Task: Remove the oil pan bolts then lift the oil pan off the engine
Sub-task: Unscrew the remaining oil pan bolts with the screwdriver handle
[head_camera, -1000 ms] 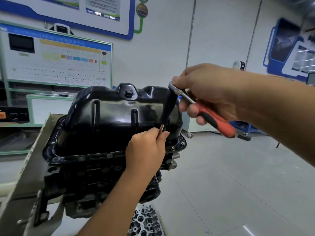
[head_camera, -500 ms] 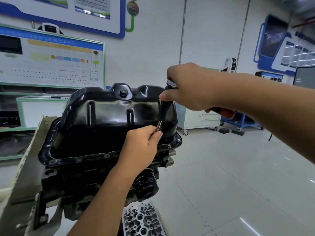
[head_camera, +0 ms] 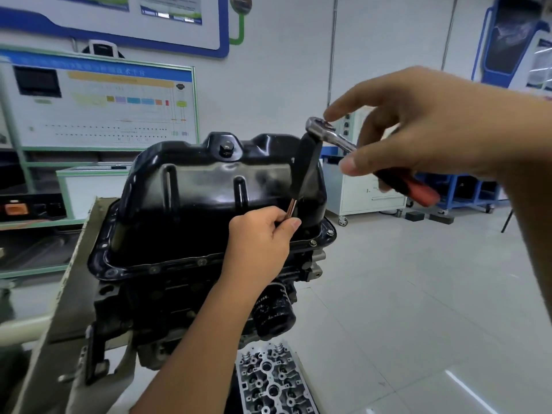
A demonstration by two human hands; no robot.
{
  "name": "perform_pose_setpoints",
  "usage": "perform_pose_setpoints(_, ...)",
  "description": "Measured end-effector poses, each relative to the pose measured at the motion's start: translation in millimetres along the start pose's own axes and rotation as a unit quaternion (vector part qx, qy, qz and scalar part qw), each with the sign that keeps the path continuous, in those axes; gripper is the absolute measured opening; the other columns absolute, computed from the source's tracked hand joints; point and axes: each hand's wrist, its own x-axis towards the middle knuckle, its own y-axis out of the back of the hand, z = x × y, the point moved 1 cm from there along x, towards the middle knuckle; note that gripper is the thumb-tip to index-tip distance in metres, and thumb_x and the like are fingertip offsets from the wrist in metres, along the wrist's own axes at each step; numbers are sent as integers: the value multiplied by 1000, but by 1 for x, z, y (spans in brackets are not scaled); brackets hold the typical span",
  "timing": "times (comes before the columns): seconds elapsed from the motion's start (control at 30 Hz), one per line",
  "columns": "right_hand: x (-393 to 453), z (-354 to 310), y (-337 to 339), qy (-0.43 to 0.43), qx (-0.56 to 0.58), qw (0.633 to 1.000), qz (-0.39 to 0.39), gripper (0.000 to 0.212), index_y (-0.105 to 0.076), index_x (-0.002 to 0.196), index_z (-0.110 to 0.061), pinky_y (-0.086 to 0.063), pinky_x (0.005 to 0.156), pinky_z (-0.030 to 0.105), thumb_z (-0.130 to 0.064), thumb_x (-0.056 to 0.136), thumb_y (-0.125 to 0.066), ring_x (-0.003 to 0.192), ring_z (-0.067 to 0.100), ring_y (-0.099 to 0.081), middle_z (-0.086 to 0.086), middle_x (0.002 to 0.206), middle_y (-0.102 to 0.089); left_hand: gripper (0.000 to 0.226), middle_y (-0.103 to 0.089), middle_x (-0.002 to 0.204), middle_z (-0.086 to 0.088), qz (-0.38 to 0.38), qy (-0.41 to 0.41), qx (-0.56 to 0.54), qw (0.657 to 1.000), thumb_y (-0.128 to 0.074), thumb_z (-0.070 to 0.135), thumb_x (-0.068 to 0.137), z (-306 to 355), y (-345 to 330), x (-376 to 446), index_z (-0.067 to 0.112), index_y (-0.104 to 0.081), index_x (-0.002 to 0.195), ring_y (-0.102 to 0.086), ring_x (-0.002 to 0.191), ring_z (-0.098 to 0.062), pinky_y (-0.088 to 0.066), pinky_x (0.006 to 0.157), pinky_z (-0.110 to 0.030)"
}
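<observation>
A glossy black oil pan (head_camera: pixel 209 201) sits upside-up on the engine block (head_camera: pixel 179 300), mounted on a stand. Bolts (head_camera: pixel 312 242) show along its flange at the near right corner. My right hand (head_camera: pixel 418 135) grips a ratchet (head_camera: pixel 334 135) with a red and black handle, its forefinger stretched over the ratchet head. A long black socket extension (head_camera: pixel 304 168) runs down from the ratchet toward the flange. My left hand (head_camera: pixel 263 237) pinches the extension's lower end, where a coppery shaft (head_camera: pixel 291 208) shows; the tip and the bolt under it are hidden.
A black oil filter (head_camera: pixel 274 315) sticks out below the pan. A cylinder head (head_camera: pixel 268 380) lies on the floor beneath the engine. The grey stand plate (head_camera: pixel 68 294) flanks the engine on the left. A white wheeled cabinet (head_camera: pixel 367 186) stands behind on the tiled floor.
My right hand has swung the ratchet handle back out to the right, so the head and handle show again. My left hand stays on the extension's lower end.
</observation>
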Motion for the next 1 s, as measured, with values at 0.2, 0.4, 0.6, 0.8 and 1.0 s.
perform_pose_setpoints(0.2,-14,42,-29,16,195,941,275,37,-75,104,-15,-65,71,44,-5,72,-91,72,25,-76,8,87,-76,31,-39,42,13,-4,4,8,1000,-75,24,92,0,-1,0,24,-60,66,-36,42,-7,-32,47,-10)
perform_pose_setpoints(0.4,37,50,-87,-62,594,659,457,55,-60,121,-5,-63,84,35,-7,76,-91,74,7,-73,11,103,-71,33,-30,45,9,-14,17,-5,1000,-76,26,91,-2,0,0,19,-59,64,-29,45,-8,-32,49,-21)
perform_pose_setpoints(0.6,61,5,-134,128,745,595,272,8,-62,105,-10,-61,86,50,-17,102,-62,92,36,-75,15,105,-76,36,-33,43,10,1,26,4,1000,-79,25,89,-5,-3,3,28,-56,62,-28,43,-7,-27,45,-13)
perform_pose_setpoints(0.8,63,6,-139,159,690,651,274,13,-64,107,-12,-58,68,39,-22,104,-56,76,29,-71,17,103,-76,34,-32,46,7,4,15,-3,1000,-81,21,88,-4,-3,2,27,-57,64,-28,47,-7,-31,47,-23)
perform_pose_setpoints(1.0,58,23,-129,181,718,644,192,21,-73,95,-20,-58,72,43,-21,103,-54,78,29,-72,14,107,-76,17,-43,53,-6,-33,6,-36,999,-63,34,92,0,-4,1,22,-69,81,-34,51,-13,-37,52,-41)
